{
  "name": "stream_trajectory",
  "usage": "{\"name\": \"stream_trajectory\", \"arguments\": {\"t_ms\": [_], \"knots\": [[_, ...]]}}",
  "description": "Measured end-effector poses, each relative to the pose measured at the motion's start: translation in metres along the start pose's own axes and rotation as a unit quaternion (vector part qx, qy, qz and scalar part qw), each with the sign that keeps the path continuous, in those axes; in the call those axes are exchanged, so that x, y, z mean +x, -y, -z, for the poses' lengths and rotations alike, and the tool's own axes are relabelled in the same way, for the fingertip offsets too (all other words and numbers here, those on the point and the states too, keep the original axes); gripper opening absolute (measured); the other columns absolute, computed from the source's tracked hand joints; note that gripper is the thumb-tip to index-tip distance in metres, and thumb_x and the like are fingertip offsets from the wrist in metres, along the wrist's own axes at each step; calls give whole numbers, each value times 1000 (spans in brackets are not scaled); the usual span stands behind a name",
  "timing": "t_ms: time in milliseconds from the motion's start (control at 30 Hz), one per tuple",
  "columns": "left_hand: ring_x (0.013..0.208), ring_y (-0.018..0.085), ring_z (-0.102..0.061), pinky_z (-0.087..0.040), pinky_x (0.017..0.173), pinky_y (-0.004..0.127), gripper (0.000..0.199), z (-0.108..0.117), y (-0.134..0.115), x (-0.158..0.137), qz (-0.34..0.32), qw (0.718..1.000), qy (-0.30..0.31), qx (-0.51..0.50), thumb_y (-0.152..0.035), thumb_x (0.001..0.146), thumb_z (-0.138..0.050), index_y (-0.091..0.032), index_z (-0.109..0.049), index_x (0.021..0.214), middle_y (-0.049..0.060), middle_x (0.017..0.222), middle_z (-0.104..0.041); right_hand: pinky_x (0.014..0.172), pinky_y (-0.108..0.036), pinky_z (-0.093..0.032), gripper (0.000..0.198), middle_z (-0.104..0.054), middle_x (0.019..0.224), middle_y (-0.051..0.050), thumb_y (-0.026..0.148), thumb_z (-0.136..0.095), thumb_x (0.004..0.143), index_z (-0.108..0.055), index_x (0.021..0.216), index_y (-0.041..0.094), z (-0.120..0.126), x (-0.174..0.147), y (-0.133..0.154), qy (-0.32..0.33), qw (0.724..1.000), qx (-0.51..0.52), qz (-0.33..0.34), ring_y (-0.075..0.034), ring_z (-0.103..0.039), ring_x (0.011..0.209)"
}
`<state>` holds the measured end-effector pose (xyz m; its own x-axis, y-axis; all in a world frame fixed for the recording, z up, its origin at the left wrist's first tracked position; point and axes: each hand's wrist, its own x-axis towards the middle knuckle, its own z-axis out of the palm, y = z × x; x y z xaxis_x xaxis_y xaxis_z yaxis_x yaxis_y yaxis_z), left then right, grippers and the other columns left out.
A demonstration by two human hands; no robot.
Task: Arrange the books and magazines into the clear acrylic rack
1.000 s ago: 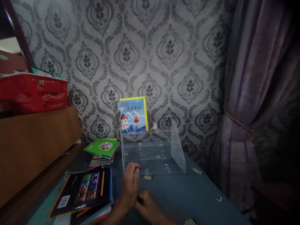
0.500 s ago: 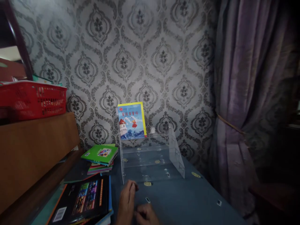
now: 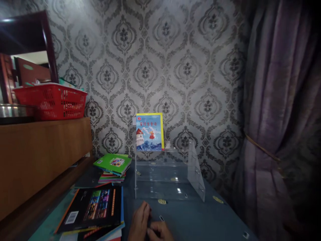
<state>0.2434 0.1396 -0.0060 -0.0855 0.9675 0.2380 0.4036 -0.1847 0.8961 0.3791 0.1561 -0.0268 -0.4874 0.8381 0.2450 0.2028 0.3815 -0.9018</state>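
My left hand [image 3: 139,221] is at the bottom middle, its fingers pressed together and curled inward. Close beside it on the right, my right hand [image 3: 160,231] is closed too, partly cut off by the lower edge. A dark patch shows between the two; whether it is an object or shadow I cannot tell. Just beyond the hands stands a clear acrylic tiered rack [image 3: 163,190]. On its top tier at the left rests a blue picture book [image 3: 149,134] with a yellow edge, its cover facing me.
Left of my hands lies a pile of books with a black book [image 3: 100,207] on top. Behind it is a stack topped by a green book [image 3: 112,163]. A red basket [image 3: 62,102] sits on a wooden cabinet [image 3: 45,144]. A purple curtain [image 3: 265,134] hangs at the right.
The view has turned slightly left, so the scene sits further right in the picture. Both hands keep nearly the same pose, side by side. The books and rack are unmoved.
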Motion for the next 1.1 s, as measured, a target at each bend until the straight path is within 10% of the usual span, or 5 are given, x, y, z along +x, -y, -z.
{"name": "stream_trajectory", "arguments": {"t_ms": [1100], "knots": [[88, 17, -66, -50, 80, 29, 31, 27, -44, -17, -102, 969, 86, 208, -32, 103, -31, -21, -61, 101, 4, 94, -70, 56, -30, -46, 60, -60, 56, -4, 76, -56, 79, -63, 57, 20, 21, -1, 42, 95, 995, -8, -23, -16, -53, 53]]}}
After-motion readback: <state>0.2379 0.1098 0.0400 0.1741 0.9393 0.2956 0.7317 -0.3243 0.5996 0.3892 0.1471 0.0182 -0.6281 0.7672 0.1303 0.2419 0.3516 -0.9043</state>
